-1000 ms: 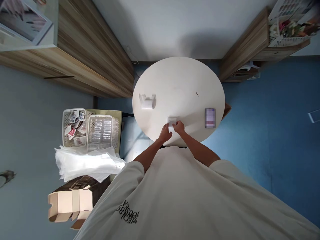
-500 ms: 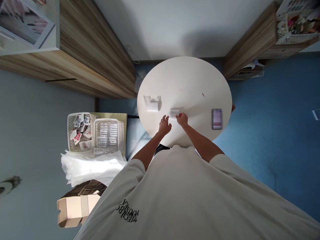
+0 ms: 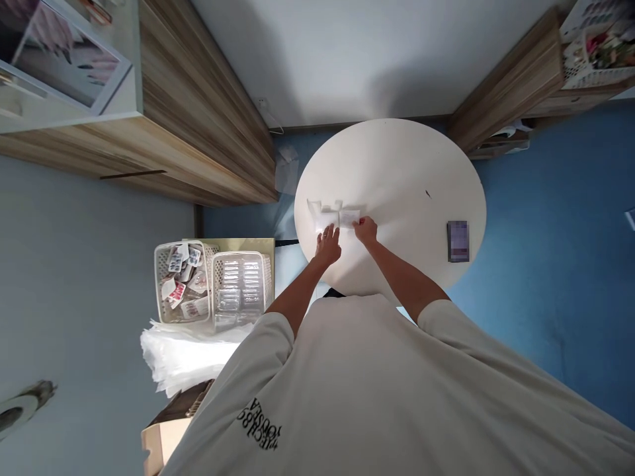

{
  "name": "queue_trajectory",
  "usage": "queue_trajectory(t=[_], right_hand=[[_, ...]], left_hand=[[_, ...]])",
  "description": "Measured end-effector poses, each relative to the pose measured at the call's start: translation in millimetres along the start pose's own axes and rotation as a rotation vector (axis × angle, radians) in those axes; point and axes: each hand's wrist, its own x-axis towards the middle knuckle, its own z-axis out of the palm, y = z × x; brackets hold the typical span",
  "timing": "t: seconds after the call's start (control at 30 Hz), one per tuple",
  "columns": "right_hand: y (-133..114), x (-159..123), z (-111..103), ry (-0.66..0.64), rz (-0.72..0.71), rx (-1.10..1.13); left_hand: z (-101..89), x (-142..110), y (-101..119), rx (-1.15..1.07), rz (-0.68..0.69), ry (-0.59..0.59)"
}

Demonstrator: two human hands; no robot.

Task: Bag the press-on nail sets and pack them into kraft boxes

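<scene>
On the white round table, a white wrapped packet with raised clear flaps lies flat. The fingers of my left hand are stretched out and rest at its near edge. Close against the packet's right side is a smaller, flat, whitish pouch. My right hand pinches this pouch at its lower right corner. What either wrapping contains is too faint to make out.
A phone with a blurred screen lies at the table's right. At left stand a basket of small packets and a basket of clear plastic cases. White sheets lie below them. Wooden cabinets flank the table.
Both hands have moved left across the table. The pouch in my right hand now sits beside the white packet, and my left hand has reached that packet. The camera view has shifted slightly.
</scene>
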Motion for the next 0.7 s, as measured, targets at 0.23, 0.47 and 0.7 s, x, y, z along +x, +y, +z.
queue_trajectory(t=[0.23, 0.47, 0.7], right_hand=[[-7.8, -12.2, 1.6, 0.041, -0.059, -0.142], [-1.3, -37.4, -3.7, -0.016, -0.311, -0.306], [29.5, -64.6, -27.4, -0.056, -0.337, -0.369]], left_hand=[[-3.2, 1.0, -8.4, 0.01, 0.056, -0.041], [-9.5, 0.9, -9.4, 0.024, 0.073, -0.074], [-9.7, -11.2, 5.0, -0.026, 0.031, 0.01]])
